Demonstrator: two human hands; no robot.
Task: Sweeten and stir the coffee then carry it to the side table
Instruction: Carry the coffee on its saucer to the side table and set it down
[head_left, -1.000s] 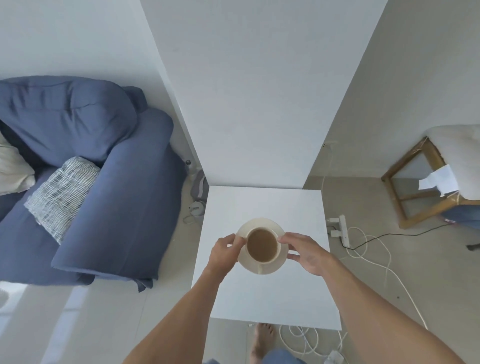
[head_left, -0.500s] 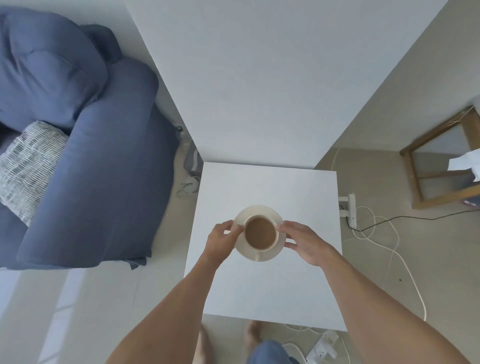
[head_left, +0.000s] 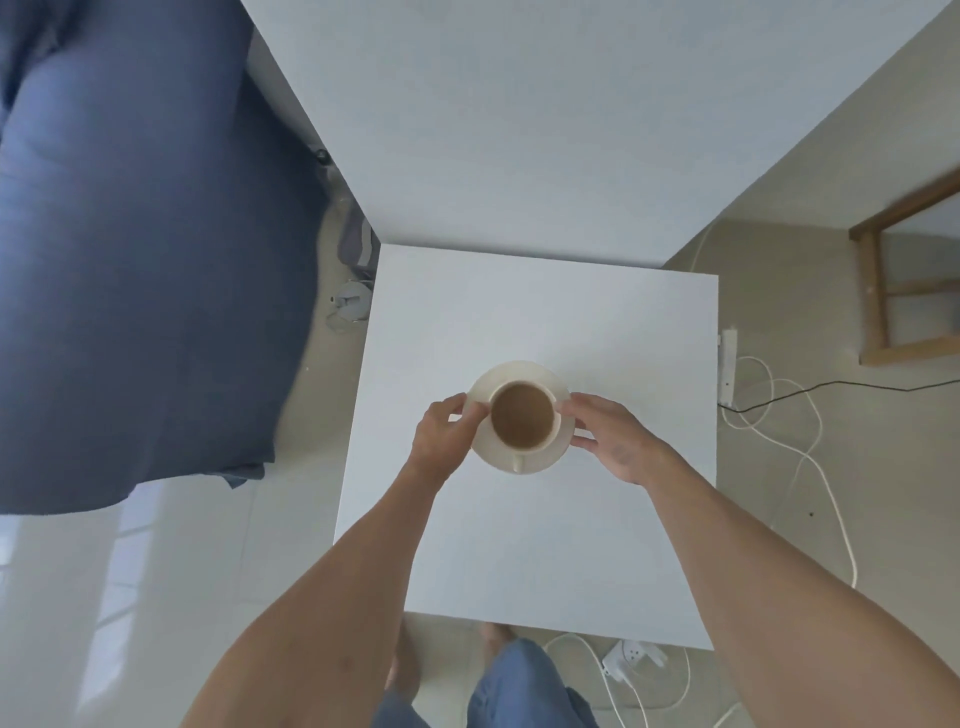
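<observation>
A cream cup (head_left: 522, 415) full of milky coffee stands on a matching saucer (head_left: 556, 387), its handle pointing towards me. My left hand (head_left: 444, 434) pinches the saucer's left rim. My right hand (head_left: 610, 434) pinches the right rim, thumb on top. Cup and saucer are over the middle of the white square side table (head_left: 535, 540); I cannot tell whether the saucer touches the top.
A blue sofa (head_left: 140, 270) fills the left side. A white wall corner (head_left: 509, 130) juts in behind the table. White cables and a power strip (head_left: 729, 366) lie on the floor to the right, by a wooden frame (head_left: 878, 306). My feet and legs (head_left: 514, 680) are at the near edge.
The view has moved closer and tilted down over the table. Both hands still hold the saucer, which now appears lower and nearer the table's middle.
</observation>
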